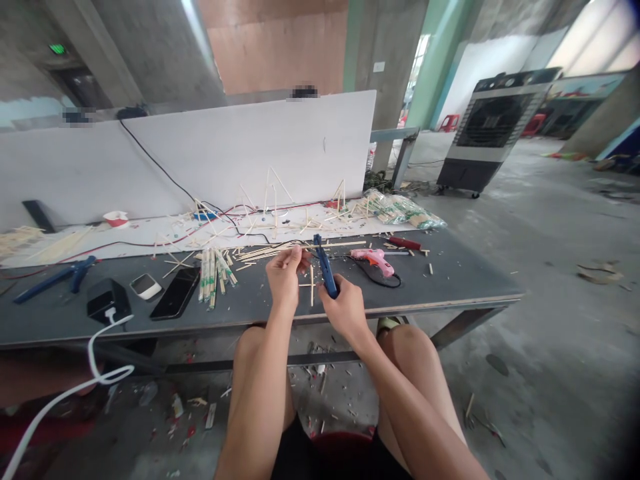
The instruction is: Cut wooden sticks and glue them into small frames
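Gripped blue pliers (327,272) in curled right hand (345,303); pinched left hand (284,277), seemingly on a thin stick (345,245) reaching past the plier tips. Seemed partway along: had crossed sticks (312,293) lying between both hands, wrapped sticks (212,273) unused left of left hand.

no word, brand or number can be read. the lit green sign (57,49) at the upper left is too small and blurred to make out. green print shows on the wrapped sticks (214,277) on the counter (465,275) and on the plastic packets (406,210) toward its far right, but it is illegible.
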{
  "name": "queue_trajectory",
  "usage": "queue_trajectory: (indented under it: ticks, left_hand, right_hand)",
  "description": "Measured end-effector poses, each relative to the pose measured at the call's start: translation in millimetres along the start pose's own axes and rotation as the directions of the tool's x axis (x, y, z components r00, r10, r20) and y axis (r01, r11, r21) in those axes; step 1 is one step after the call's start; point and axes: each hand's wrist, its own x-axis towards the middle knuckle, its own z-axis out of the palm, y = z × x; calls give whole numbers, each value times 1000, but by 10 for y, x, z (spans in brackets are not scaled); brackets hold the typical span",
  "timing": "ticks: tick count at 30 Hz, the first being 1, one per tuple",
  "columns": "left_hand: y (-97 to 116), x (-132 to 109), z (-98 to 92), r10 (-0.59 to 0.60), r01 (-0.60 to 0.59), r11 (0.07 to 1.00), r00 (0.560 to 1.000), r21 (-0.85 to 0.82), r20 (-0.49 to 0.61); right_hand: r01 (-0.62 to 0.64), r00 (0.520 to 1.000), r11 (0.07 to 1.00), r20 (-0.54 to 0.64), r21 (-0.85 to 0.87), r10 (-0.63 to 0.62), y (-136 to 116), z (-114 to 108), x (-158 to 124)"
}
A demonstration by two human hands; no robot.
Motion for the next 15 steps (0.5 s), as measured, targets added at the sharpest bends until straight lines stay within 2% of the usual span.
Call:
queue_trajectory:
  ticks: [3,15]
  left_hand:
    - [34,-12,17,12,-13,1000,1000,-14,-21]
    - [27,-40,37,23,-22,999,1000,-45,16]
  right_hand:
    - [7,1000,1000,-2,2,-7,1,7,-4]
    - [-2,1000,999,29,41,1,24,25,10]
